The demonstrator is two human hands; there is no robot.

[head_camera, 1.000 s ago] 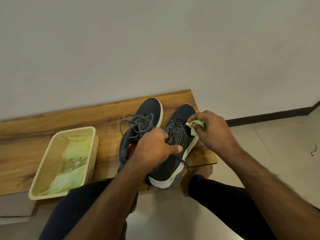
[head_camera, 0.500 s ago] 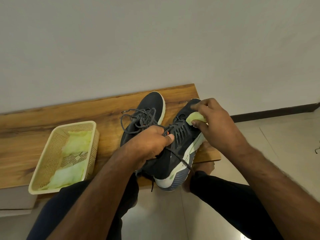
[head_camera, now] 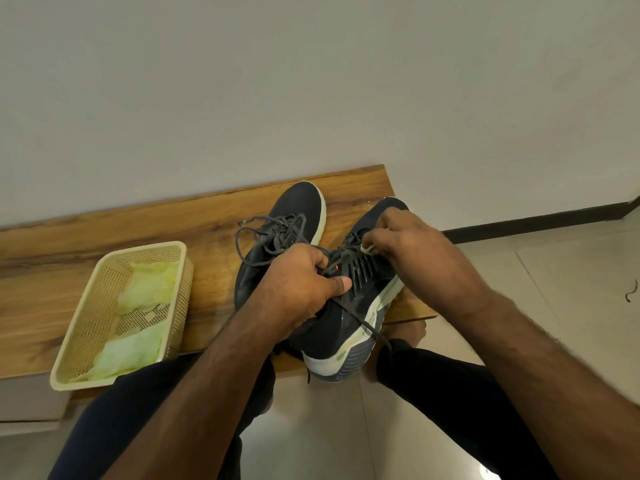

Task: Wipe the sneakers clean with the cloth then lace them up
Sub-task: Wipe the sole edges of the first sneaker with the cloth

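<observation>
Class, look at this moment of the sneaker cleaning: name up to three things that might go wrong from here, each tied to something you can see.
1. The sneaker in the left hand sticks out past the bench edge; a loosened grip might drop it.
2. Its loose lace dangles off the heel and may snag or get tugged.
3. The right hand wipes with the cloth close to the laces, so it might catch there.
</observation>
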